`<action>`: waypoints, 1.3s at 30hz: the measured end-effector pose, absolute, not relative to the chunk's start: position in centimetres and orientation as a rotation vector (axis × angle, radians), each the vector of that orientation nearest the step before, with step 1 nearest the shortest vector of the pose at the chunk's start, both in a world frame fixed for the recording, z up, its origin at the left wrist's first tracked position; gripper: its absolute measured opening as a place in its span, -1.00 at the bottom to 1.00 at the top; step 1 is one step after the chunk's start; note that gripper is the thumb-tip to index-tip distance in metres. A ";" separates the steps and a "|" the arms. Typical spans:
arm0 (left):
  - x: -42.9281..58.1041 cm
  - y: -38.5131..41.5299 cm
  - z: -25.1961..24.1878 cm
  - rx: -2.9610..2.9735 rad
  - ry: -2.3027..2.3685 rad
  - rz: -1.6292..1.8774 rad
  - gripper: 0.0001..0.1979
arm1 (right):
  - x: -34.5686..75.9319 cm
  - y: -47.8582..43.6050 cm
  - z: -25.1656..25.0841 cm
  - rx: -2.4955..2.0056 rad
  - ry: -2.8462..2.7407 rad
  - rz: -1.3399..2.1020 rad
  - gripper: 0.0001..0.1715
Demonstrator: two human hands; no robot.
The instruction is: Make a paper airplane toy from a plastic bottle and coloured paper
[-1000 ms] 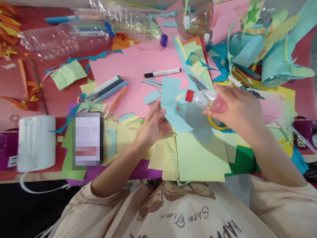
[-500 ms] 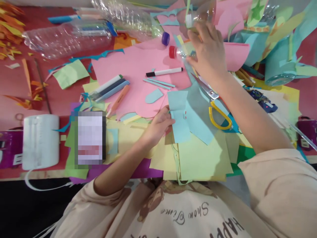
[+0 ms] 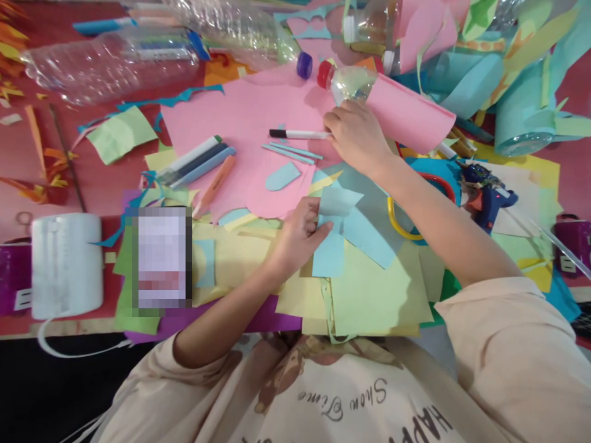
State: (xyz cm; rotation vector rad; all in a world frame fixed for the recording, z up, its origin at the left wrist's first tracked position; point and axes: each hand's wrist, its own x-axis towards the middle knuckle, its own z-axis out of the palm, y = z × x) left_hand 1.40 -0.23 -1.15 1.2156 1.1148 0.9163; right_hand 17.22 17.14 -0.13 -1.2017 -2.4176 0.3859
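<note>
My left hand [image 3: 299, 237] is closed on a light blue paper cutout [image 3: 330, 231] and pinches its left edge above a pile of yellow and green sheets. My right hand [image 3: 356, 135] reaches out over the big pink sheet [image 3: 240, 123], its fingers curled at the right end of a white marker with a black cap [image 3: 295, 133]. Just beyond that hand, untouched, lies a small clear bottle with a red cap [image 3: 348, 81], wrapped in a pink paper roll [image 3: 406, 114].
Yellow-handled scissors [image 3: 401, 226] and a blue glue gun [image 3: 484, 197] lie under and right of my right forearm. Several pens [image 3: 198, 161], a phone [image 3: 161, 258] and a white roll [image 3: 67, 264] lie left. Empty clear bottles [image 3: 115, 61] and paper scraps crowd the far edge.
My right hand carried the red-capped bottle from near me to the far side, let it go there, and came back to the marker. My left hand kept hold of the blue cutout.
</note>
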 end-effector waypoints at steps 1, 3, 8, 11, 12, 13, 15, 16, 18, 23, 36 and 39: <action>1.3 -0.3 -1.1 1.261 1.126 0.920 -0.78 | 17.4 16.6 0.3 -1.232 -2.402 0.387 -0.63; 1.2 -0.3 -1.1 1.345 1.153 0.916 -0.87 | 18.1 15.3 1.3 -1.287 -2.326 0.408 -0.65; 1.3 -0.1 -0.8 1.579 1.238 0.876 -0.90 | 21.8 11.3 3.6 -1.272 -2.020 0.499 -0.84; 1.5 0.0 -0.6 1.669 1.296 0.910 -0.89 | 24.2 9.5 3.7 -1.178 -1.595 0.746 -0.95; 1.6 0.1 -0.6 1.655 1.313 0.902 -0.88 | 24.9 9.0 3.5 -1.144 -1.446 0.824 -0.95; 1.7 0.2 -0.5 1.621 1.320 0.881 -0.87 | 25.5 8.6 3.3 -1.110 -1.313 0.870 -0.94; 1.9 0.5 -0.2 1.532 1.314 0.830 -0.85 | 26.3 7.9 2.7 -1.072 -1.112 0.907 -0.94; 2.1 0.7 -0.1 1.489 1.309 0.816 -0.85 | 26.6 7.6 2.5 -1.063 -1.045 0.899 -0.92; 2.4 1.1 0.3 1.427 1.305 0.822 -0.85 | 26.8 6.9 2.2 -1.060 -0.955 0.865 -0.86; 2.5 2.4 1.5 1.369 1.296 0.900 -0.90 | 26.1 5.7 2.2 -1.051 -0.836 0.867 -0.66; 0.9 2.5 0.0 1.915 1.461 0.940 -0.82 | 25.5 4.8 0.7 -1.170 -0.949 1.029 -0.57; 0.8 1.8 0.0 2.186 1.403 1.145 -0.77 | 25.3 4.4 0.6 -1.202 -1.026 0.990 -0.60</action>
